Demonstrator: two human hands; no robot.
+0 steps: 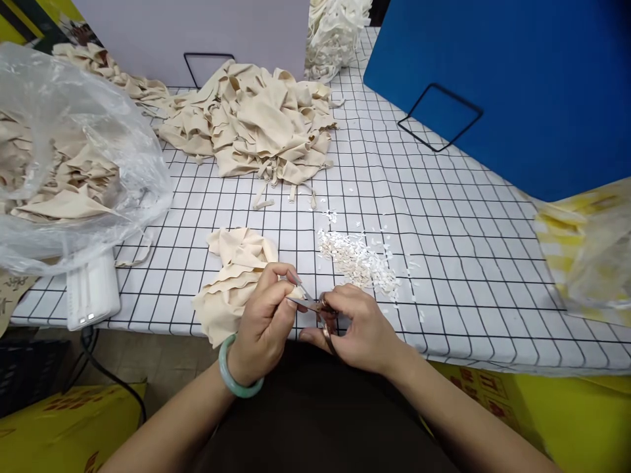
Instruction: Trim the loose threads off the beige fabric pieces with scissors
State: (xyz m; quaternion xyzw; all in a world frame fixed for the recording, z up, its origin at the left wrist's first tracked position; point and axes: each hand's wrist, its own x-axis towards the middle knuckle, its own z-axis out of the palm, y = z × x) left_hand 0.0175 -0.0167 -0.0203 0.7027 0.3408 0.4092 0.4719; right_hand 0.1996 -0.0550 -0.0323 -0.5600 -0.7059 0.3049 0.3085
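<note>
My left hand [269, 315] pinches an end of the beige fabric piece [224, 295], whose folded body lies on the table to the left. A green bangle [231, 374] circles that wrist. My right hand [357, 325] is closed around the handles of small scissors [311, 304]. Their blades are spread and point left, around or beside the bit of cloth at my left fingertips; exactly how they meet is hard to see. Just beyond my right hand lies a scatter of small white and beige clippings [362, 259].
A heap of beige fabric pieces [266, 118] lies at the back. A clear plastic bag [142, 177] with more pieces stands left, near a white power bank-like box [93, 292]. A blue board [507, 79] and a grey board [148, 39] stand on the checked tablecloth [444, 263].
</note>
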